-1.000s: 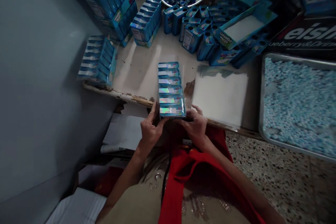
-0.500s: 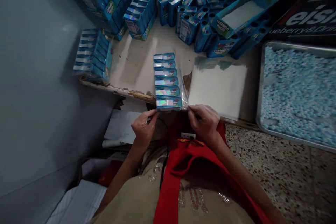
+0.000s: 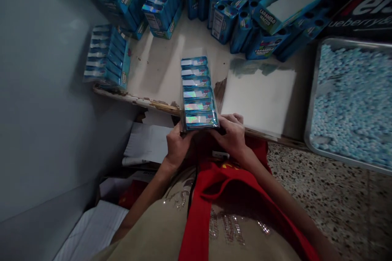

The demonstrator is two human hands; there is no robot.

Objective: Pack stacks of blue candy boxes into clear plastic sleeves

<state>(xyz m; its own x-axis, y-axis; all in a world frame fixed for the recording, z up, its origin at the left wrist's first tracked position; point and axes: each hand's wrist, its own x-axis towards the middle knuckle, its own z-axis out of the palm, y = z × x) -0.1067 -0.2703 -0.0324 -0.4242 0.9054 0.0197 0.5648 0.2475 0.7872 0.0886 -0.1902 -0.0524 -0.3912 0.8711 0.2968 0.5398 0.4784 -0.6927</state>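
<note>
A row of several small blue candy boxes (image 3: 197, 94), wrapped in clear plastic, lies on the white table (image 3: 159, 73) with its near end over the table's front edge. My left hand (image 3: 177, 145) grips the near left corner of this pack. On the near right corner my right hand (image 3: 232, 132) is closed, fingers curled under the end. Both hands press against the last box with its shiny label.
Stacks of clear plastic sheets (image 3: 260, 98) lie right of the pack. A metal tray of pale blue candies (image 3: 352, 102) stands at the right. Finished packs (image 3: 107, 57) and loose open boxes (image 3: 239, 20) crowd the back. A grey wall (image 3: 45, 110) runs along the left.
Half a second ago my hands were pulled back, holding the plastic film's loose end below the pack. Now both have come in and closed on the pack's near end.
</note>
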